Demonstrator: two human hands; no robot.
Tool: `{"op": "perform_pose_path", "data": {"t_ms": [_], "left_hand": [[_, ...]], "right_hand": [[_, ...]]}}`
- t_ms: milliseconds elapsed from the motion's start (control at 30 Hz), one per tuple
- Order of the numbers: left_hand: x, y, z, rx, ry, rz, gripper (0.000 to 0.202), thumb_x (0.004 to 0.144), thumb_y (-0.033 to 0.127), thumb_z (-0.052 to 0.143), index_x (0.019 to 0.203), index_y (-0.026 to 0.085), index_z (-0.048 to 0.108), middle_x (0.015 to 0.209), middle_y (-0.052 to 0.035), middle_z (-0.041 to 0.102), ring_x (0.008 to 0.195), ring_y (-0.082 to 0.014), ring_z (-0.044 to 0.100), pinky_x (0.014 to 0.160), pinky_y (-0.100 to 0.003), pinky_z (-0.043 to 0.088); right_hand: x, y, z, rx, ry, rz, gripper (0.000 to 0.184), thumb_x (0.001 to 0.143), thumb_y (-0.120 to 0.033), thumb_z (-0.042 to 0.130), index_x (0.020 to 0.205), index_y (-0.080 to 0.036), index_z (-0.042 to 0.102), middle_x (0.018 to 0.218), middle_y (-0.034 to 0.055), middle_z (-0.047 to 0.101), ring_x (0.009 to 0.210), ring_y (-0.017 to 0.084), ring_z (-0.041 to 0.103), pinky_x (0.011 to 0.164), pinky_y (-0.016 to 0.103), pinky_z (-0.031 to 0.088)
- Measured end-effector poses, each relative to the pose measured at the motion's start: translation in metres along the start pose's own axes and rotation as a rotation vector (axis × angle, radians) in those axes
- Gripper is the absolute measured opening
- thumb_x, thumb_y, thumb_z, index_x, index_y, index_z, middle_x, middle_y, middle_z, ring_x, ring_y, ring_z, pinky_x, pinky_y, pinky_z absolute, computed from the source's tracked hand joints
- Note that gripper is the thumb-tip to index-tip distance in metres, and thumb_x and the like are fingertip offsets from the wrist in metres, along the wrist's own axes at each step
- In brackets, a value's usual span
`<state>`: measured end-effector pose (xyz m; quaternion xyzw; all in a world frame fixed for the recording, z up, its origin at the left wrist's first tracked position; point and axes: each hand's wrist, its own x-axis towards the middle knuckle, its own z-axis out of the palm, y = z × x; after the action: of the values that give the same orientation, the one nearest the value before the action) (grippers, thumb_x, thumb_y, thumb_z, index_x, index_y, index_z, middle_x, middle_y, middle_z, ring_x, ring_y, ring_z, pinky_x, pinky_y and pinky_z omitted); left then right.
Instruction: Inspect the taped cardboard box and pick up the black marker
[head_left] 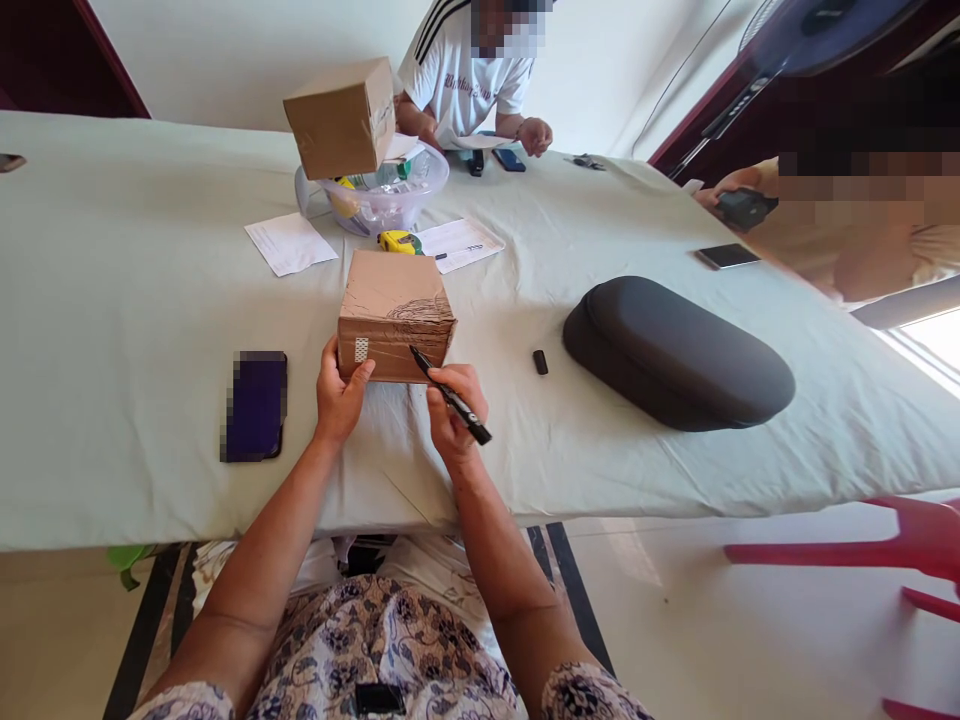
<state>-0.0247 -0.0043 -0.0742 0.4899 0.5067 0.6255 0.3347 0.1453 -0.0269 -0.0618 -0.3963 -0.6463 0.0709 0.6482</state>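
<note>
A brown cardboard box [390, 290] rests near the table's front edge, with dark pen lines across its top and a small white patterned label on its near side. My left hand [342, 395] grips its near left corner, thumb on the front face. In my right hand [459, 405] is a black marker pen [457, 403], its bare tip pointing at the near side of the box. From this view I cannot tell whether the tip touches the cardboard. The black marker cap [540, 362] lies to the right on the cloth.
A dark oblong case [679, 352] is at the right, a purple-screened phone [255, 408] at the left. Behind the box are a yellow tape measure [400, 242], papers [291, 243] and a plastic basin [375, 205] with another carton [341, 115] on it. Two people sit around the table.
</note>
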Motion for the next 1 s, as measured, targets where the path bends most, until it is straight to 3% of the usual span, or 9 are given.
{"op": "perform_pose_path", "data": {"t_ms": [133,200,300,367,433,567,633,800,1000], "left_hand": [[0.002,-0.003,-0.001,-0.018,0.023,0.006,0.068,0.080,0.059,0.075,0.133,0.021,0.056,0.133,-0.0141,0.067,0.120,-0.0277,0.067,0.105,-0.042,0.053],[0.001,-0.004,0.000,-0.024,0.019,0.002,0.070,0.079,0.059,0.076,0.134,0.020,0.055,0.133,-0.0141,0.067,0.119,-0.0276,0.067,0.105,-0.042,0.053],[0.000,-0.005,0.001,-0.021,0.010,-0.019,0.070,0.078,0.057,0.077,0.134,0.020,0.055,0.132,-0.0138,0.068,0.118,-0.0275,0.068,0.105,-0.043,0.052],[0.000,-0.005,0.001,-0.015,0.006,-0.029,0.069,0.079,0.054,0.077,0.134,0.020,0.055,0.131,-0.0133,0.068,0.116,-0.0272,0.068,0.104,-0.043,0.053],[0.000,-0.005,0.000,-0.001,0.005,-0.031,0.065,0.080,0.051,0.077,0.134,0.020,0.056,0.129,-0.0126,0.069,0.114,-0.0266,0.069,0.104,-0.043,0.053],[0.002,-0.010,-0.002,0.053,0.022,-0.002,0.059,0.084,0.048,0.074,0.133,0.020,0.057,0.130,-0.0128,0.069,0.117,-0.0264,0.068,0.106,-0.042,0.052],[0.003,-0.014,-0.003,0.088,0.027,0.009,0.057,0.084,0.047,0.074,0.132,0.020,0.058,0.129,-0.0131,0.069,0.118,-0.0272,0.068,0.107,-0.043,0.051],[0.006,-0.025,-0.005,0.210,0.059,-0.037,0.050,0.083,0.037,0.073,0.128,0.019,0.061,0.126,-0.0153,0.070,0.118,-0.0317,0.067,0.108,-0.050,0.049],[0.007,-0.034,-0.010,0.255,0.102,-0.026,0.058,0.077,0.025,0.074,0.133,0.019,0.057,0.133,-0.0162,0.067,0.127,-0.0332,0.062,0.115,-0.052,0.044]], "right_hand": [[-0.002,0.012,-0.005,-0.140,0.346,0.189,0.025,0.098,-0.044,0.047,0.095,-0.024,0.061,0.085,0.0029,0.061,0.077,0.018,0.062,0.074,0.038,0.053],[-0.001,0.015,-0.007,-0.192,0.428,0.232,0.023,0.098,-0.042,0.046,0.101,-0.024,0.061,0.094,0.0046,0.063,0.086,0.019,0.064,0.082,0.040,0.054],[0.003,0.013,-0.007,-0.150,0.269,0.115,0.021,0.097,-0.038,0.051,0.110,-0.027,0.063,0.101,0.0053,0.066,0.097,0.021,0.065,0.090,0.043,0.054],[0.003,0.009,-0.005,-0.088,0.088,-0.002,0.022,0.096,-0.038,0.054,0.112,-0.028,0.064,0.098,0.0050,0.068,0.095,0.021,0.066,0.089,0.043,0.055],[0.002,0.006,-0.004,-0.049,0.004,-0.039,0.023,0.095,-0.041,0.053,0.109,-0.027,0.065,0.090,0.0043,0.068,0.088,0.022,0.066,0.083,0.043,0.056],[0.001,0.015,-0.007,-0.125,0.282,0.172,0.027,0.098,-0.043,0.045,0.110,-0.025,0.063,0.091,0.0043,0.066,0.086,0.019,0.066,0.086,0.042,0.055],[0.004,0.024,-0.012,-0.206,0.319,0.303,0.031,0.098,-0.044,0.046,0.116,-0.024,0.062,0.104,0.0071,0.067,0.096,0.020,0.066,0.093,0.042,0.053],[0.010,0.045,-0.023,-0.475,-0.114,0.518,0.058,0.086,-0.051,0.062,0.135,-0.020,0.057,0.127,0.0160,0.066,0.119,0.029,0.060,0.105,0.049,0.046],[0.009,0.044,-0.021,-0.790,-0.352,0.686,0.047,0.091,-0.034,0.059,0.135,-0.019,0.062,0.133,0.0177,0.066,0.128,0.034,0.055,0.108,0.053,0.039]]}}
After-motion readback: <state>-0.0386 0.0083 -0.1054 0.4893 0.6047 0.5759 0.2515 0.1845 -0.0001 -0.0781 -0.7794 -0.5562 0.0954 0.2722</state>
